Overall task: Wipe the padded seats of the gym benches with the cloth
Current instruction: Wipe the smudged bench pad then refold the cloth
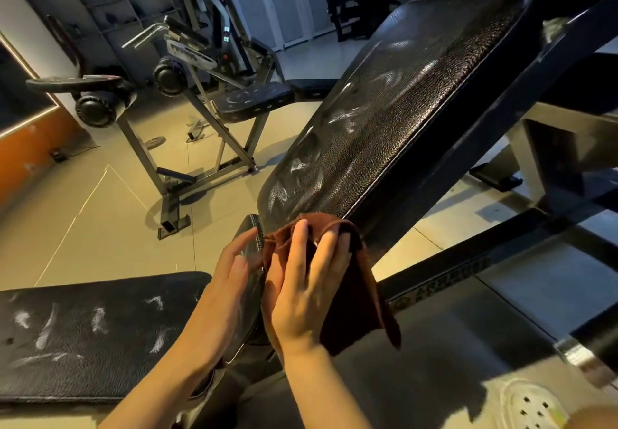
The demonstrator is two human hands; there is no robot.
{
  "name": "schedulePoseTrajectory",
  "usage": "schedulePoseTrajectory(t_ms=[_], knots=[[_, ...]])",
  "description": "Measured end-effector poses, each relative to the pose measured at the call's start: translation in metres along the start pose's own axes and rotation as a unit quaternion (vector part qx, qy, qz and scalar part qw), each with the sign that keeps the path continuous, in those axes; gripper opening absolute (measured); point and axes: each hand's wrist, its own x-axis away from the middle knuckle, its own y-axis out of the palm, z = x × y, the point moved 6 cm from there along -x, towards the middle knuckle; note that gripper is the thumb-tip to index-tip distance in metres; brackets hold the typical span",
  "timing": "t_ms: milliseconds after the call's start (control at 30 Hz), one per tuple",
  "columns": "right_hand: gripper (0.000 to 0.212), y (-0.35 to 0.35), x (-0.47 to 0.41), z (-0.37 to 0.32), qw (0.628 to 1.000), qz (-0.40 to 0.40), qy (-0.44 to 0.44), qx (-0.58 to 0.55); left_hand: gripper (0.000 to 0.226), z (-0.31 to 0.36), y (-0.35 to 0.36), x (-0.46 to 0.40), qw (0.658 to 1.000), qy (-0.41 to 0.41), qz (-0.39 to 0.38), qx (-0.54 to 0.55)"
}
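Observation:
A brown cloth (357, 294) hangs between my hands at the low end of a slanted black bench pad (401, 110), which carries white smears. My right hand (304, 281) lies over the cloth with fingers spread along it and holds it up; the cloth's loose end droops to the right. My left hand (230, 281) reaches in from the left and pinches the cloth's left edge. Behind my hands a narrow seat pad (250, 298) stands on edge. A flat black bench pad (93, 335), also streaked white, lies at lower left.
Another machine with a smeared black seat (250, 100) and round rollers (97, 107) stands at back left on the tiled floor. The bench's dark steel frame (468, 271) runs across the right side. A pale shoe (531, 405) shows at bottom right.

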Motion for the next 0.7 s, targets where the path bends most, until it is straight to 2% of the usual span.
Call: schedulePoseTrajectory(t_ms=[67,133,200,267,400,500,567,633,700], knots=[[0.058,0.000,-0.001,0.003,1.000,0.016,0.014,-0.008,0.089,0.004,0.003,0.004,1.000,0.006,-0.004,-0.003],[0.052,-0.004,-0.016,0.000,0.998,0.027,0.037,-0.031,0.088,0.003,0.004,0.002,1.000,0.005,-0.010,-0.014],[0.043,-0.013,-0.041,0.001,0.997,0.031,0.049,-0.051,0.086,0.001,0.003,0.001,1.000,0.000,-0.018,-0.005],[0.044,-0.026,-0.082,0.013,0.995,0.056,0.061,-0.051,0.085,-0.004,0.001,0.000,1.000,-0.004,-0.019,0.002],[0.054,-0.047,-0.165,0.044,0.987,0.107,0.115,-0.026,0.063,-0.015,0.000,0.002,1.000,-0.018,-0.013,-0.020],[0.052,-0.049,-0.168,0.045,0.986,0.125,0.108,-0.022,0.059,-0.025,-0.002,-0.012,0.998,-0.058,0.024,-0.001],[0.051,-0.047,-0.154,0.045,0.984,0.135,0.107,-0.036,0.040,-0.025,0.000,-0.027,0.992,-0.093,0.071,0.051],[0.052,-0.040,-0.132,0.040,0.984,0.124,0.120,-0.048,0.052,-0.019,0.000,-0.030,0.992,-0.070,0.051,0.089],[0.054,-0.033,-0.102,0.029,0.985,0.109,0.123,-0.054,0.065,-0.019,-0.001,-0.035,0.994,-0.061,0.045,0.076]])
